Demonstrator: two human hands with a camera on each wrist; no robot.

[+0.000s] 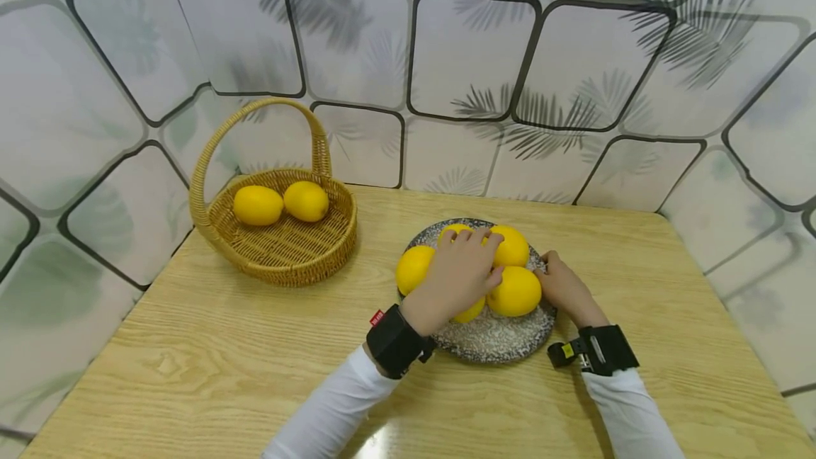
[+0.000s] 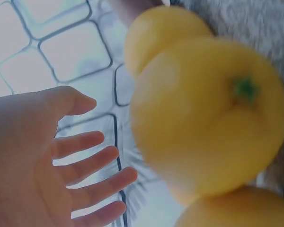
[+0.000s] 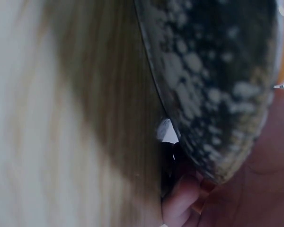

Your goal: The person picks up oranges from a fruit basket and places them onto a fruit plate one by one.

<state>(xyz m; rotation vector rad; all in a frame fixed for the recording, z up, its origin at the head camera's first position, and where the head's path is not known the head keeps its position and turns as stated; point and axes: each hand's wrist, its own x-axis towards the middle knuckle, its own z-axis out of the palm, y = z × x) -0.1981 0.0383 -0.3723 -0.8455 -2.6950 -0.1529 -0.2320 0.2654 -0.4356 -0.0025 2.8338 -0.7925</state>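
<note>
Several yellow lemons are heaped on a round, speckled grey plate. Over them hangs my left hand, which covers part of the heap in the head view. Its fingers are spread and extended in the left wrist view, apart from the large lemon with a green star-shaped stem mark. At the plate's right edge my right hand grips the rim. The right wrist view shows fingers curled beneath the plate's tilted-looking edge, close to the table.
A woven basket with a tall arched handle stands at the back left of the wooden table. Two lemons lie inside it. Patterned panels rise behind the table and along its sides.
</note>
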